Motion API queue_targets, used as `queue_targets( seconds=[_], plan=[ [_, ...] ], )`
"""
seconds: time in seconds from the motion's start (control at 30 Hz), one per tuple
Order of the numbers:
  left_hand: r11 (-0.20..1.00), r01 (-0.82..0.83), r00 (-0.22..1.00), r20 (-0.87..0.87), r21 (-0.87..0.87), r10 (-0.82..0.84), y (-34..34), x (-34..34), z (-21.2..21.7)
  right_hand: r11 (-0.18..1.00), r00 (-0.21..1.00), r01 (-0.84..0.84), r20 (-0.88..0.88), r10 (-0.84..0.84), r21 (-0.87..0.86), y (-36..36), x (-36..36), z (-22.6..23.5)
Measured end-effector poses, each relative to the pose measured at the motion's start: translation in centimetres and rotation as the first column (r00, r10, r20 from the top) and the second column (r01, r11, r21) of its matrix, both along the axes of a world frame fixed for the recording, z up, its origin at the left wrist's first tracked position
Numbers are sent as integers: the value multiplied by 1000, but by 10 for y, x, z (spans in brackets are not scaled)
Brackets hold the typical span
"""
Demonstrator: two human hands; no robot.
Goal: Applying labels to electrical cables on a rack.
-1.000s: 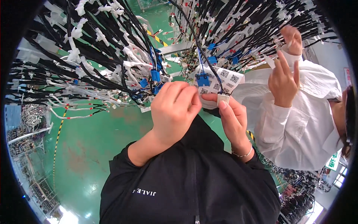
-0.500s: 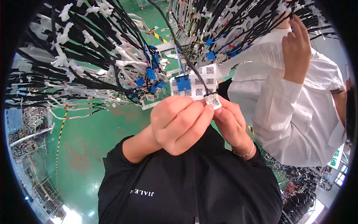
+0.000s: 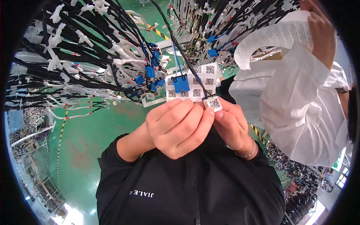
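Both my hands meet at a small white connector [image 3: 213, 104] that bears a square-coded sticker and sits on the end of a black cable [image 3: 179, 49]. My left hand [image 3: 175, 129] is closed, its fingertips pinching the connector's left edge. From the other side, my right hand [image 3: 233, 125] grips it, thumb beside the sticker. Just beyond my fingers is a white sheet of square-coded labels [image 3: 210, 81]; which hand holds it, if either, is hidden. In front of the sheet hangs a blue connector [image 3: 181, 84] on a thin blue wire.
Thick bundles of black and white wire harness [image 3: 93, 45] hang at the left and the far side, with more blue connectors [image 3: 150, 71]. At the right a co-worker in a white shirt [image 3: 296, 108] holds up a curled printed strip [image 3: 273, 35]. Green floor [image 3: 86, 150] lies below.
My hands keep their grip on the connector and have shifted very slightly. The label sheet shows more. The co-worker's hand has moved right and up, and the printed strip now curls out.
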State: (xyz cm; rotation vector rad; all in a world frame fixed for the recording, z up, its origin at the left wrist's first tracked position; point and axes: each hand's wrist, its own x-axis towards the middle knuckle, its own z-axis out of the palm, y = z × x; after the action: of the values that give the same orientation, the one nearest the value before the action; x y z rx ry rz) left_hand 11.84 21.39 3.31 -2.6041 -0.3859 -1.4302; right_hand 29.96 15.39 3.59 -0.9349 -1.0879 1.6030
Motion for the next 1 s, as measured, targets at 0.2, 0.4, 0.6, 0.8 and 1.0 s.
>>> queue_targets(
  seconds=[0.2, 0.4, 0.6, 0.8, 1.0],
  plan=[
    [1000, -6, 1000, -30, 17, 7, 3, -4, 0, 1000, 996, -12, 86, 14, -28, 2, -1, -4],
    [1000, -18, 999, -43, 13, 18, 3, -5, 0, 1000, 998, 22, 51, -22, -15, 1, -4, -7],
    [999, -39, 997, -64, 2, 39, 3, -6, 0, 1000, 998, 6, 63, -4, -26, 4, -2, -8],
    [997, -70, 997, -38, 13, 70, 5, -2, -2, 999, 998, 7, 64, -4, -48, 6, -2, -10],
    [998, -68, 996, -53, -18, 67, 7, 0, -2, 1000, 998, 21, 67, -20, -16, 6, 2, -12]
  ],
)
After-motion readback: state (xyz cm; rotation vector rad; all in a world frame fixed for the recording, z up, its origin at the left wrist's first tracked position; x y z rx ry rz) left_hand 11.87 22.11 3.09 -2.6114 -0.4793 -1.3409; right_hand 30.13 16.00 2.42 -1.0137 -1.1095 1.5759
